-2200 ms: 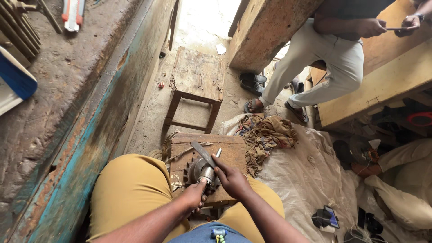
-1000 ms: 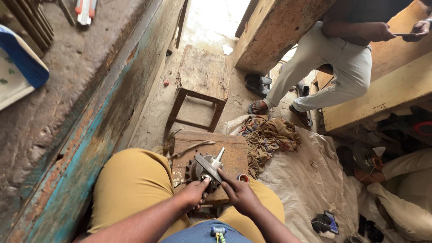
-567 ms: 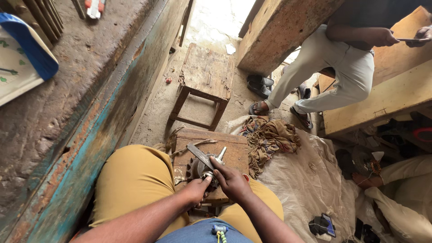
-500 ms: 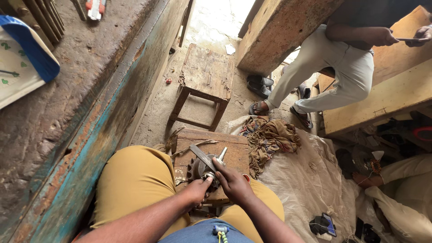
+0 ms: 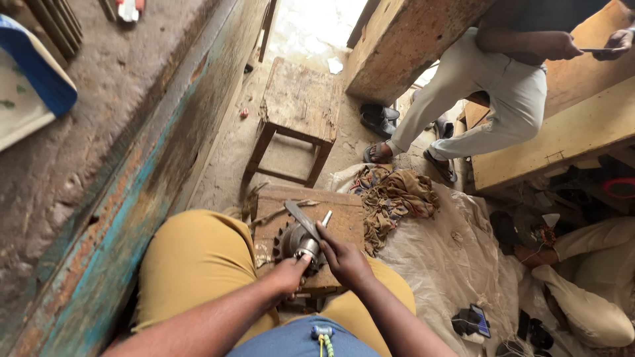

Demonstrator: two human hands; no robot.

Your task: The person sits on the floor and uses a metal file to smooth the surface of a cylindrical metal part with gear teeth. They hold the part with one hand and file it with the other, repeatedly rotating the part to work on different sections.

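The dark, toothed steel sprocket hub (image 5: 299,243) on the small wooden tabletop (image 5: 344,218) looks heavy, rigid and greasy, so the left hand (image 5: 289,276) closes on its rim while the right hand (image 5: 344,259) pinches the flat metal blade (image 5: 301,218).

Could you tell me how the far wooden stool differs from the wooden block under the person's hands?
The stool stands on legs with rungs; the block shows no legs. The stool's top is bare, while the block carries a toothed metal part, held by the left hand and right hand. The stool stands farther off; the block sits between the knees. Both are worn brown wood.
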